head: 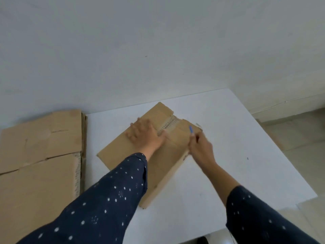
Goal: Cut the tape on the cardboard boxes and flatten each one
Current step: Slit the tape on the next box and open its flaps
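Head view, centre of frame: cardboard box (116,155) lying on white counter (237,138); left hand (146,134) spread flat, pressing just beside the tape (168,124); right hand (202,148) pinching a blue cutter (191,129) right of it; best kept shallow, drawn along that tape, away from the pressing hand.

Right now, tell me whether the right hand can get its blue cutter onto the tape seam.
Probably yes: the right hand holds the blue cutter just beside the tape seam with nothing between; the left hand presses the box on the seam's far side.
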Demonstrator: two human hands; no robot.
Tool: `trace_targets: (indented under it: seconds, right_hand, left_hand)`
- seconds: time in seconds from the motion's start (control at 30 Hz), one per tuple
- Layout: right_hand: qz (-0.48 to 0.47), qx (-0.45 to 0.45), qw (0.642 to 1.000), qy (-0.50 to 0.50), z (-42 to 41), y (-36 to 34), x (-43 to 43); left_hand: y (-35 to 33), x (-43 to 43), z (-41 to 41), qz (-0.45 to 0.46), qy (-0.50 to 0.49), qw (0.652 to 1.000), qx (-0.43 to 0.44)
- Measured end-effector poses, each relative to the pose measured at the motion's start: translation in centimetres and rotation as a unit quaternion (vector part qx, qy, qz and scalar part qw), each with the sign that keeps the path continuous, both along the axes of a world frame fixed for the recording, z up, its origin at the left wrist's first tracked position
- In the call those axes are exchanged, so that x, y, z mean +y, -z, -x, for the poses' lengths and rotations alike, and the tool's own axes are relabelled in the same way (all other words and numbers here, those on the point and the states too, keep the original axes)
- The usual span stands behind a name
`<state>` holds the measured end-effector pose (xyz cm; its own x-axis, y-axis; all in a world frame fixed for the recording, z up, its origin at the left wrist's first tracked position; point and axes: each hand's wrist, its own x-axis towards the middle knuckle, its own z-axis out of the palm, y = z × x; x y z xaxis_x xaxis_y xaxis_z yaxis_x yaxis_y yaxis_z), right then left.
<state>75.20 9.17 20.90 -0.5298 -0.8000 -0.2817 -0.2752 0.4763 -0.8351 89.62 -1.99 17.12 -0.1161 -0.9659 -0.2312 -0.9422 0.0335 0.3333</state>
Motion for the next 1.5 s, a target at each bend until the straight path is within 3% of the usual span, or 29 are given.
trace_targets:
  seconds: [0.1, 0.23, 0.47, 0.57, 0.7, 0.83, 0.93, 1.23, 1.5]
  right_hand:
    - [0.004, 0.117, 0.993, -0.017, 4.2, -0.1, -3.6]
    - [-0.092, 0.084, 0.985, -0.123, 7.0, 0.4, -6.0]
    - [-0.118, 0.183, 0.950, -0.222, 8.6, 1.6, -7.2]
    - [-0.133, 0.171, 0.942, -0.256, 9.1, 1.5, -7.2]
    - [-0.166, 0.082, 0.941, -0.283, 9.7, 1.6, -7.9]
    - [-0.153, 0.192, 0.931, -0.272, 10.2, 2.0, -10.1]
    - [-0.153, 0.216, 0.922, -0.283, 10.2, 2.3, -11.6]
    - [-0.102, 0.193, 0.928, -0.303, 10.0, 3.8, -11.7]
    - [-0.093, 0.208, 0.898, -0.376, 11.5, 1.9, -12.4]
  left_hand:
    - [0.4, 3.1, 4.6, 0.003, 0.035, 0.999, -0.007]
    - [2.0, 4.9, 7.2, 0.021, 0.024, 0.998, -0.058]
    - [2.9, 4.2, 6.9, 0.049, 0.056, 0.993, -0.094]
    - [3.0, 3.7, 5.9, 0.068, 0.103, 0.987, -0.104]
    - [2.6, 2.6, 3.3, 0.121, 0.170, 0.972, -0.110]
    - [2.0, 2.3, 5.0, 0.141, 0.023, 0.988, -0.053]
    - [2.5, 2.4, 6.6, 0.115, -0.056, 0.991, -0.038]
    - [3.4, 1.8, 6.7, 0.128, -0.058, 0.989, -0.045]
    - [3.5, 1.8, 7.0, 0.118, -0.048, 0.990, -0.063]
